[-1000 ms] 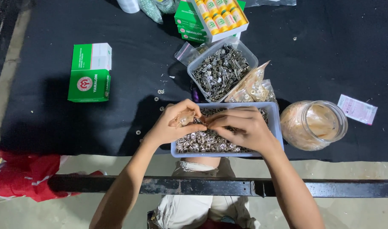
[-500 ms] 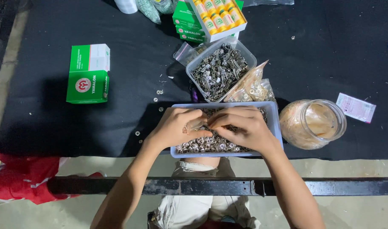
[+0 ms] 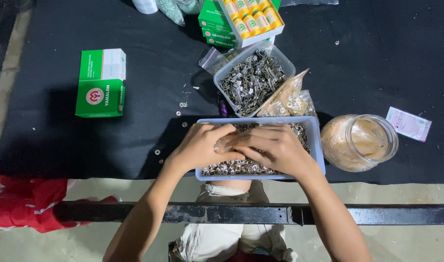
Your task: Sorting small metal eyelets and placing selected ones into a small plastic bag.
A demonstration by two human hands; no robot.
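A pale blue rectangular tray (image 3: 317, 145) full of small round silver metal rings sits at the near edge of a black table (image 3: 149, 126). My left hand (image 3: 200, 145) and my right hand (image 3: 275, 148) rest over the tray, fingertips pressed together at its middle on a small metal piece (image 3: 223, 144). The fingers hide most of that piece and much of the tray's contents.
Behind the tray stand a clear tub of silver clips (image 3: 253, 80), plastic bags of rings (image 3: 290, 99), a green box of yellow-capped spools (image 3: 246, 19) and a clear jar (image 3: 360, 140). A green and white carton (image 3: 101, 83) lies left. Loose rings dot the cloth. A black metal bar (image 3: 231, 213) crosses below.
Both hands have sunk lower into the tray and closed tighter together at its middle. Nothing else on the table has moved.
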